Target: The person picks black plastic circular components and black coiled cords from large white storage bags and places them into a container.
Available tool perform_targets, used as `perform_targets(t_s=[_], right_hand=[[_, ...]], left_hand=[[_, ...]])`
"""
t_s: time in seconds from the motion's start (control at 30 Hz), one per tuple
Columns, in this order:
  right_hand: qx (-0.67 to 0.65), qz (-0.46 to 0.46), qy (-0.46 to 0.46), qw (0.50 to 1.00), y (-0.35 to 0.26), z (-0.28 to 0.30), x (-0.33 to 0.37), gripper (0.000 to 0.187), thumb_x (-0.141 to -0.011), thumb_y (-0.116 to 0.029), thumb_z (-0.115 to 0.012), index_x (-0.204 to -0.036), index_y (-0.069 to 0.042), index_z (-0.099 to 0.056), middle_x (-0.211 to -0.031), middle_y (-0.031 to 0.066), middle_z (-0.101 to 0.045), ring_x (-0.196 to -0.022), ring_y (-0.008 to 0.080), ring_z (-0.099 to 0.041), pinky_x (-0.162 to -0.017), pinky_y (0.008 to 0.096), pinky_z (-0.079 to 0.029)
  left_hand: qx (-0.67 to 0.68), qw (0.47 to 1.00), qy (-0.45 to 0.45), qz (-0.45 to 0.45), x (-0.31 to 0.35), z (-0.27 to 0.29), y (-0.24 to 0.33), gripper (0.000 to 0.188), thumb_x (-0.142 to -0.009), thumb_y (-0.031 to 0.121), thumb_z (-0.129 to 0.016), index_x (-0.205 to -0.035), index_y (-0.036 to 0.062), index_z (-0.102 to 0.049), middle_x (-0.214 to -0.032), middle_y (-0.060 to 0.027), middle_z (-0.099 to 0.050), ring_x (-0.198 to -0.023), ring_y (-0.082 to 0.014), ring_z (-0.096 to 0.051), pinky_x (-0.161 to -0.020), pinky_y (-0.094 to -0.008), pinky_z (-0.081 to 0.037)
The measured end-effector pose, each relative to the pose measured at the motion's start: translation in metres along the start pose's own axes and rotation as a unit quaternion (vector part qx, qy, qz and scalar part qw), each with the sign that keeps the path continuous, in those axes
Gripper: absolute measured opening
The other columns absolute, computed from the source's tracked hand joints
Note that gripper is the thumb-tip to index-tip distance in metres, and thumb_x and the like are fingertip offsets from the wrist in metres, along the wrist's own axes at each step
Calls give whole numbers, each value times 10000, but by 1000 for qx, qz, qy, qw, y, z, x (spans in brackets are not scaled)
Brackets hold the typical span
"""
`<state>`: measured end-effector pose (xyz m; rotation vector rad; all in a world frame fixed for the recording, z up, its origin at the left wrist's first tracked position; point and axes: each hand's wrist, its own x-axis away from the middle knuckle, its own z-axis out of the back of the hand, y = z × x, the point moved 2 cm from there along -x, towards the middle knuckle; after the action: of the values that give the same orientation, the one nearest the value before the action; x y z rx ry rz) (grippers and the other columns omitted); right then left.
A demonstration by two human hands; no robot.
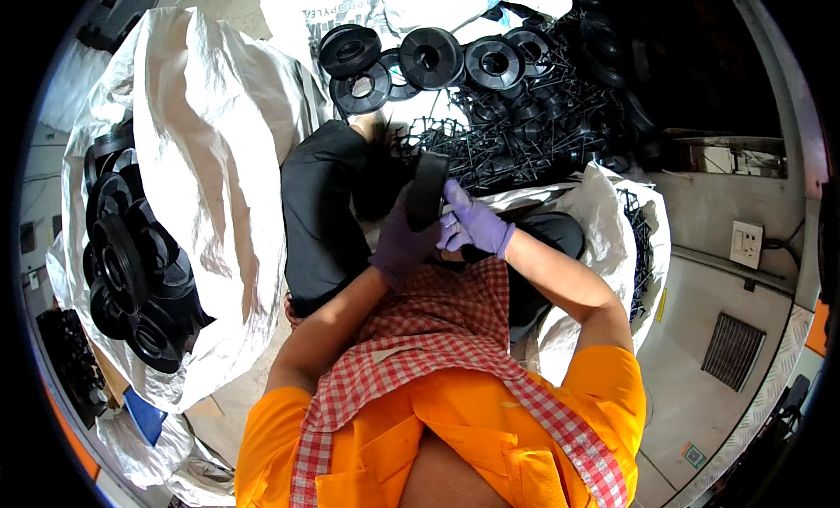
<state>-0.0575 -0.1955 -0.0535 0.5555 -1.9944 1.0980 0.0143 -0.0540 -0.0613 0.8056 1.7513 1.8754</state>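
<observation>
A black round plastic part [427, 191], seen nearly edge-on, is held up over my lap. My left hand [404, 244], in a purple glove, is closed around its lower left side. My right hand [478, 221], gloved alike, has its fingers curled in against the part's right edge. Just beyond my hands lies a heap of thin black plastic sprue pieces [525, 140]. Several black flanged rings, such as one at the back [431, 58], lie on white sheeting past my foot.
At left stands a white woven sack [210, 175] with several black rings [122, 263] in its opening. Another white sack [573, 210] at right holds black sprues [643, 263]. A wall socket [745, 244] and a vent grille [733, 350] are on the grey panel at right.
</observation>
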Motion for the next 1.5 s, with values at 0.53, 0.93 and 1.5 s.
perform_targets(t_s=[0.53, 0.93, 1.5], right_hand=[[12, 304, 209, 929, -79, 40, -58, 256, -900, -321, -568, -884, -65, -566, -639, 11, -538, -485, 71, -467, -424, 206, -352], [472, 257, 436, 721, -192, 102, -230, 863, -654, -294, -790, -1344, -8, -358, -1266, 240, -479, -1183, 356, -470, -1012, 400, -370], [818, 84, 346, 452, -96, 197, -234, 477, -899, -424, -460, -1265, -123, -514, -1357, 148, -441, -1282, 286, -376, -890, 485, -418]], left_hand=[[-117, 933, 341, 1, -19, 84, 79, 555, -772, 205, -701, -1233, -18, -485, -958, -141, -644, -947, -260, -620, -804, -393, -499], [409, 887, 172, 126, -114, 42, 48, 430, -941, 170, -511, -1327, 8, -410, -1225, -102, -541, -1117, -209, -533, -944, -359, -434], [371, 887, 105, 253, -123, 23, -22, 330, -798, 155, -700, -1108, 105, -598, -1057, -38, -615, -1034, -200, -587, -874, -380, -502]])
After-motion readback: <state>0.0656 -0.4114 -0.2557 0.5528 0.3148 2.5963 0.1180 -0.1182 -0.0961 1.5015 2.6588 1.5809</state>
